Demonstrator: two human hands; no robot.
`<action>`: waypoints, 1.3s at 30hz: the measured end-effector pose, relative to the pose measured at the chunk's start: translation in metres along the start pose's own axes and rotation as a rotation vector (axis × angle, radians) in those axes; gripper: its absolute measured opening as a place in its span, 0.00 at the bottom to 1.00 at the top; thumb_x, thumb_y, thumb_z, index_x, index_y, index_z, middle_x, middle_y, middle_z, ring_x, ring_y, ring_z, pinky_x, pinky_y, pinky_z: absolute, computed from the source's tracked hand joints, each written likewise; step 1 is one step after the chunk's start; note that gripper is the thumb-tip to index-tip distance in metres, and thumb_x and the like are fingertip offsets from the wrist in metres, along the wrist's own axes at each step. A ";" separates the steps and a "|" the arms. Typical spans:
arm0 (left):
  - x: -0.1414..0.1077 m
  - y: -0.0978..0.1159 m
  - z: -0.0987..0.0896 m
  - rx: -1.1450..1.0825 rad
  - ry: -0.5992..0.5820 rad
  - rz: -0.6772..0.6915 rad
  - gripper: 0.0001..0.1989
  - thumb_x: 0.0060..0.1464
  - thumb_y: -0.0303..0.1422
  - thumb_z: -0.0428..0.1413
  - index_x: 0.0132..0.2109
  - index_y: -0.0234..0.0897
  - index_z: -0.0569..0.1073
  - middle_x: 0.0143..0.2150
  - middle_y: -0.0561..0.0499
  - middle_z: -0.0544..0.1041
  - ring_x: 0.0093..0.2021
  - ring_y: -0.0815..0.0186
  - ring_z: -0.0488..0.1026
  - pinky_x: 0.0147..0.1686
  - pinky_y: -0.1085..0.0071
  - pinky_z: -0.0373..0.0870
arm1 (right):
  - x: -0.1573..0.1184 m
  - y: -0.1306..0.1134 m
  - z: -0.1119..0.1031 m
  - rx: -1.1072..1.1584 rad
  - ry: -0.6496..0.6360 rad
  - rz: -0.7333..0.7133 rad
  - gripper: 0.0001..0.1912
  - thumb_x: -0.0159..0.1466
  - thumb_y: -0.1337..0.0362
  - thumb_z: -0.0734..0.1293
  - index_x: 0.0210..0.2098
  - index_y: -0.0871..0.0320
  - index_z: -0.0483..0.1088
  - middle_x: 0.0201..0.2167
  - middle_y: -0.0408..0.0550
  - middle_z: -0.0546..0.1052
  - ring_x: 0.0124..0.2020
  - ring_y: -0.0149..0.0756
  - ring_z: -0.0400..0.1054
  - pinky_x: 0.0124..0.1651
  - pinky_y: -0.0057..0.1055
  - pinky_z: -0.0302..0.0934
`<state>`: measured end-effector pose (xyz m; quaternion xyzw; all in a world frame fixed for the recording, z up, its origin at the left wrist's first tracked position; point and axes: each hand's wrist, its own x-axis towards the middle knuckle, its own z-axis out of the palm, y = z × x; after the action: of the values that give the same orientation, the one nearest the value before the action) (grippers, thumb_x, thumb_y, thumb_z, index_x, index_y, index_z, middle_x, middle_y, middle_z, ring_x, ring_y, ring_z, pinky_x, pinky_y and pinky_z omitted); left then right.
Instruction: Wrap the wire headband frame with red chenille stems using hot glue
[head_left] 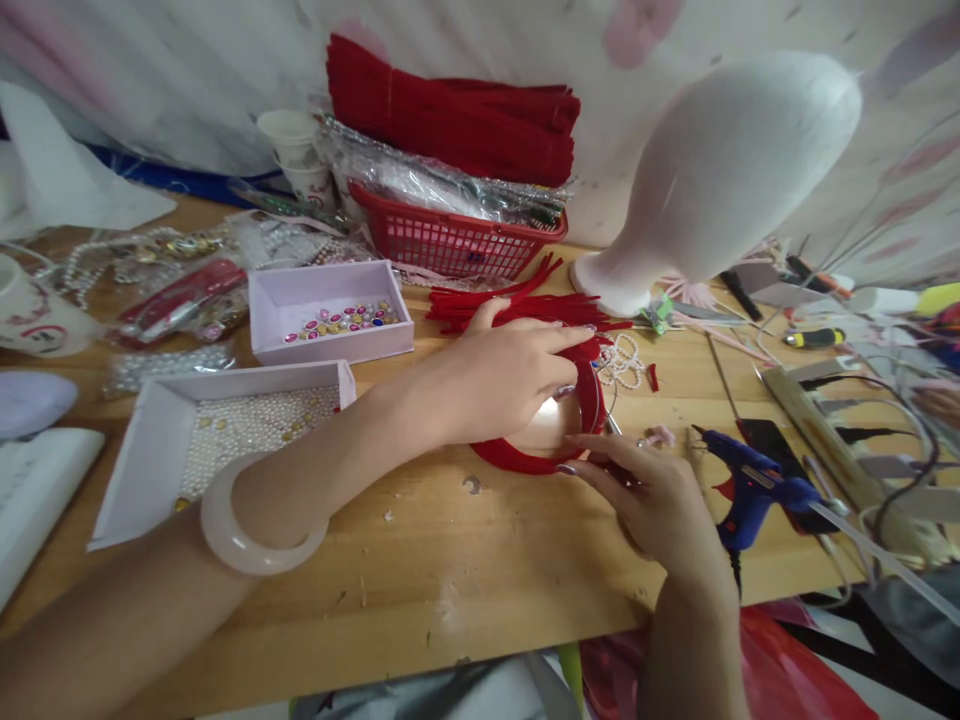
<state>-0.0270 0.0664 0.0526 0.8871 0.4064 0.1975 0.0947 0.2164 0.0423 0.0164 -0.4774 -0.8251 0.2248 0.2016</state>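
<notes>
A red fuzzy ring point(517, 459) lies on the wooden table in front of me. My left hand point(517, 370) reaches over its far side, fingers spread, the fingertips near its upper right part; whether they grip anything is hidden. My right hand point(645, 490) pinches the ring's near right edge between thumb and fingers. Behind the ring lies a pile of red fuzzy strips point(517, 308). White bead strings point(624, 362) sit just right of the ring.
Two white boxes, one with gems point(330, 350) and one with pearls point(127, 480), stand at left. Behind are a red basket point(450, 245) and a white mannequin head point(720, 170). At right lie a blue glue gun point(750, 480), a phone point(780, 455) and a power strip point(832, 440).
</notes>
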 end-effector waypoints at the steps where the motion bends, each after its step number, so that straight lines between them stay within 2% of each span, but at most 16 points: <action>1: 0.001 0.000 0.000 -0.001 -0.002 -0.006 0.14 0.60 0.23 0.49 0.41 0.40 0.78 0.70 0.49 0.64 0.66 0.57 0.64 0.63 0.44 0.51 | 0.001 -0.001 -0.002 -0.013 -0.001 -0.005 0.10 0.64 0.57 0.68 0.39 0.53 0.79 0.29 0.46 0.82 0.27 0.37 0.73 0.33 0.32 0.66; 5: 0.003 0.000 0.000 -0.021 0.013 -0.017 0.14 0.60 0.23 0.49 0.41 0.40 0.79 0.70 0.49 0.64 0.66 0.55 0.65 0.63 0.45 0.54 | 0.004 -0.003 -0.005 -0.031 0.022 -0.033 0.10 0.65 0.58 0.66 0.36 0.53 0.79 0.26 0.46 0.81 0.24 0.35 0.71 0.30 0.31 0.64; 7: -0.003 0.004 -0.001 -0.033 0.069 -0.018 0.15 0.61 0.22 0.50 0.44 0.39 0.79 0.69 0.46 0.66 0.65 0.55 0.65 0.62 0.48 0.57 | 0.005 -0.003 -0.003 -0.029 0.021 -0.050 0.10 0.65 0.58 0.66 0.34 0.54 0.79 0.25 0.45 0.80 0.23 0.35 0.70 0.30 0.31 0.64; 10: -0.025 0.018 -0.002 -0.021 0.325 -0.091 0.13 0.62 0.24 0.51 0.48 0.37 0.78 0.58 0.43 0.76 0.57 0.58 0.73 0.55 0.58 0.68 | 0.005 -0.003 -0.001 -0.018 -0.002 -0.045 0.11 0.65 0.58 0.66 0.34 0.55 0.79 0.24 0.45 0.79 0.22 0.34 0.69 0.28 0.30 0.62; 12: -0.046 0.028 0.004 -0.031 0.505 -0.203 0.10 0.63 0.26 0.50 0.44 0.35 0.77 0.43 0.46 0.81 0.45 0.62 0.77 0.43 0.66 0.72 | 0.005 -0.001 0.000 -0.013 -0.011 -0.044 0.11 0.65 0.58 0.66 0.34 0.55 0.79 0.23 0.44 0.79 0.21 0.33 0.67 0.29 0.30 0.62; 13: -0.056 0.032 0.009 -0.043 0.548 -0.255 0.10 0.63 0.25 0.51 0.44 0.35 0.77 0.39 0.48 0.81 0.40 0.64 0.78 0.39 0.69 0.72 | 0.005 -0.001 0.000 -0.013 -0.015 -0.041 0.11 0.65 0.58 0.66 0.34 0.55 0.79 0.22 0.44 0.79 0.21 0.32 0.67 0.29 0.30 0.62; 14: -0.066 0.035 0.015 -0.053 0.524 -0.289 0.10 0.63 0.25 0.51 0.44 0.35 0.77 0.36 0.50 0.81 0.35 0.67 0.78 0.34 0.72 0.72 | 0.005 0.000 0.001 -0.013 -0.015 -0.037 0.11 0.65 0.58 0.66 0.34 0.55 0.79 0.22 0.44 0.78 0.20 0.32 0.66 0.29 0.30 0.62; 16: -0.080 0.038 0.029 -0.023 0.405 -0.349 0.12 0.63 0.26 0.52 0.51 0.36 0.75 0.39 0.50 0.83 0.32 0.67 0.79 0.29 0.73 0.71 | 0.004 0.002 0.003 -0.005 -0.011 -0.020 0.12 0.65 0.57 0.66 0.34 0.55 0.79 0.22 0.44 0.77 0.20 0.31 0.64 0.28 0.30 0.61; 19: -0.087 0.036 0.048 0.058 0.217 -0.387 0.17 0.64 0.29 0.54 0.58 0.36 0.70 0.42 0.47 0.84 0.34 0.63 0.81 0.28 0.71 0.72 | 0.001 0.003 0.005 0.062 -0.009 0.017 0.12 0.65 0.56 0.66 0.37 0.56 0.78 0.20 0.42 0.73 0.20 0.30 0.62 0.25 0.28 0.55; 22: -0.085 0.036 0.060 0.113 0.106 -0.428 0.18 0.64 0.31 0.54 0.60 0.36 0.69 0.40 0.46 0.84 0.34 0.61 0.82 0.25 0.72 0.71 | -0.003 0.004 0.008 0.191 -0.004 0.041 0.10 0.65 0.57 0.67 0.40 0.56 0.72 0.19 0.37 0.65 0.20 0.29 0.58 0.23 0.27 0.51; 25: -0.085 0.036 0.065 0.130 0.098 -0.438 0.15 0.65 0.31 0.54 0.57 0.37 0.71 0.37 0.47 0.84 0.33 0.61 0.82 0.23 0.74 0.69 | -0.006 0.005 0.009 0.250 -0.014 0.065 0.09 0.66 0.57 0.66 0.41 0.56 0.69 0.20 0.35 0.62 0.21 0.29 0.57 0.24 0.26 0.50; 33: -0.087 0.033 0.071 0.133 0.155 -0.451 0.09 0.65 0.31 0.53 0.50 0.37 0.74 0.35 0.48 0.84 0.30 0.63 0.82 0.22 0.74 0.67 | -0.003 0.002 0.010 0.151 -0.029 0.068 0.12 0.66 0.55 0.65 0.36 0.57 0.75 0.20 0.41 0.70 0.19 0.29 0.60 0.22 0.27 0.51; 39: -0.087 0.031 0.071 0.129 0.155 -0.437 0.10 0.66 0.32 0.53 0.50 0.36 0.75 0.35 0.48 0.84 0.31 0.63 0.82 0.22 0.75 0.68 | -0.002 -0.001 0.011 0.153 -0.038 0.051 0.11 0.66 0.56 0.65 0.35 0.57 0.74 0.20 0.40 0.70 0.18 0.29 0.59 0.22 0.27 0.51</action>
<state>-0.0270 -0.0209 -0.0248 0.7644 0.6066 0.2134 0.0470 0.2109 0.0384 0.0077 -0.4772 -0.7967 0.3015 0.2158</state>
